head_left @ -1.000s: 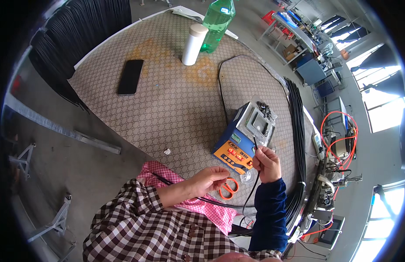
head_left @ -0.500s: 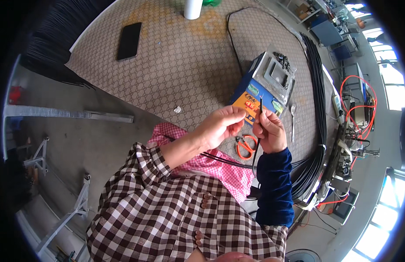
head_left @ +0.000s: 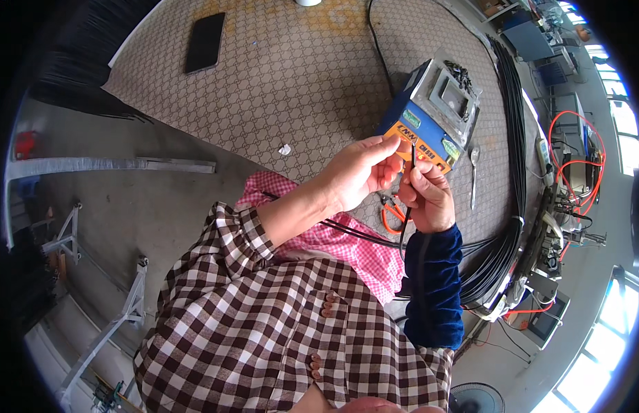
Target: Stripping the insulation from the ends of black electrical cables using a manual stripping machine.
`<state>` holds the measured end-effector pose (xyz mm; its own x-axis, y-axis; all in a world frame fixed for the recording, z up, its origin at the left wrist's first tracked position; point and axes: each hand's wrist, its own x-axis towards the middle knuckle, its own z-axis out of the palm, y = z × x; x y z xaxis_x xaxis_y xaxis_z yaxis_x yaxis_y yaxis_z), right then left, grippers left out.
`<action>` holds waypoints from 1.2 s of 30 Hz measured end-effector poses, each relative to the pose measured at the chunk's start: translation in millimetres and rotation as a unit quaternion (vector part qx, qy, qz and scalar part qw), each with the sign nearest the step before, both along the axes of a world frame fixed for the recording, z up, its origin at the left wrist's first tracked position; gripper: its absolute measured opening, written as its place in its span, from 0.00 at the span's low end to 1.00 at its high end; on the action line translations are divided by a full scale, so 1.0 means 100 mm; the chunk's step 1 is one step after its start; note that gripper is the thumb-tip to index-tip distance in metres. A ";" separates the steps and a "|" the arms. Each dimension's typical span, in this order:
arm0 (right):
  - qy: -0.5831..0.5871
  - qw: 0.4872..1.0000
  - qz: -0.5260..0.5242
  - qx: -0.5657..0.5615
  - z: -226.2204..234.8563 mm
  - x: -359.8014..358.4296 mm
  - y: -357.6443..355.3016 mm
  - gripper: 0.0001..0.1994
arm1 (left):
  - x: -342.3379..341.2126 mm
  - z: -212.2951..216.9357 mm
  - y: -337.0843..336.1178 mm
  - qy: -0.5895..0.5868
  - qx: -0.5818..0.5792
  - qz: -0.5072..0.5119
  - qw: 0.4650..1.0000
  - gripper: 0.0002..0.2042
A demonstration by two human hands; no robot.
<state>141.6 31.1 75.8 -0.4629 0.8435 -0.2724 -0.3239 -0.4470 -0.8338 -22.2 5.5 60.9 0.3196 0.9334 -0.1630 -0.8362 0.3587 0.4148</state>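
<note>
My right hand [head_left: 430,197] is closed round a thin black cable [head_left: 413,157], whose end points up and away from me. Thin wire seems to stick out at its tip. Left of it, my left hand [head_left: 360,172] has its thumb and fingers drawn together close to the cable's end; whether they grip the wire is too small to make out. Below my hands, orange-handled cutters [head_left: 388,219] lie on the patterned tabletop [head_left: 299,89], partly hidden by the right hand. Just beyond my hands stands a blue and orange box [head_left: 429,131].
On the box sits a metal tray [head_left: 446,103] with small dark parts. A spoon [head_left: 474,175] and a long black cable bundle [head_left: 517,151] lie to the right. A black phone [head_left: 206,43] and a white scrap [head_left: 285,149] are farther left. Pink checked cloth [head_left: 364,258] covers my lap.
My left fingertips have moved up and right, nearer the cable's end. The right hand keeps hold of the cable. The view has shifted, so the table things appear higher, the box farther right.
</note>
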 end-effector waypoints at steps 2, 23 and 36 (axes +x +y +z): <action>-0.001 1.000 0.016 0.008 -0.02 0.02 0.01 0.03 | 0.00 0.01 0.00 -0.004 -0.003 0.000 1.000 0.12; 0.068 0.994 0.078 -0.024 -0.10 0.06 -0.03 0.06 | -0.01 0.00 0.03 -0.003 0.012 -0.019 1.000 0.07; 0.079 0.992 0.091 -0.031 -0.08 0.03 -0.02 0.07 | -0.03 0.00 0.01 -0.030 0.011 -0.023 0.999 0.09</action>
